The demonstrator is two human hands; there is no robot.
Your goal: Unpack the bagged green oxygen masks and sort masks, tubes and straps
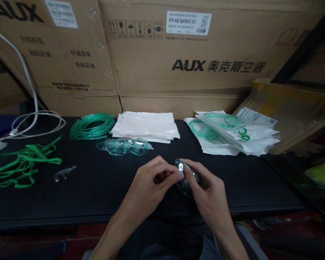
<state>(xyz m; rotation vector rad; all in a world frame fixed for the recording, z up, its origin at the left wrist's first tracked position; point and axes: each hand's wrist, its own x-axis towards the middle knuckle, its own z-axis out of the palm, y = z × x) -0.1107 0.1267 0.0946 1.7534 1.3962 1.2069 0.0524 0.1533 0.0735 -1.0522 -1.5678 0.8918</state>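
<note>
Over the front part of the table, my right hand (207,184) is closed around a clear greenish oxygen mask (186,188), its thumb pressing on the mask's surface. My left hand (158,177) meets it from the left, thumb and forefinger pinched together at a small shiny strip (181,167) on the mask. The palm of the left hand and the far side of the mask are hidden. More clear masks (127,146) lie in a row just beyond my left hand, in front of a stack of white pouches (146,124).
Coiled green tubing (92,126) lies at the back left. Green elastic straps (24,162) and a small clear plastic connector (64,173) are at left, near a white cable (29,83). Packed pouches with tubing (230,131) lie at back right. Cardboard boxes (178,83) stand behind.
</note>
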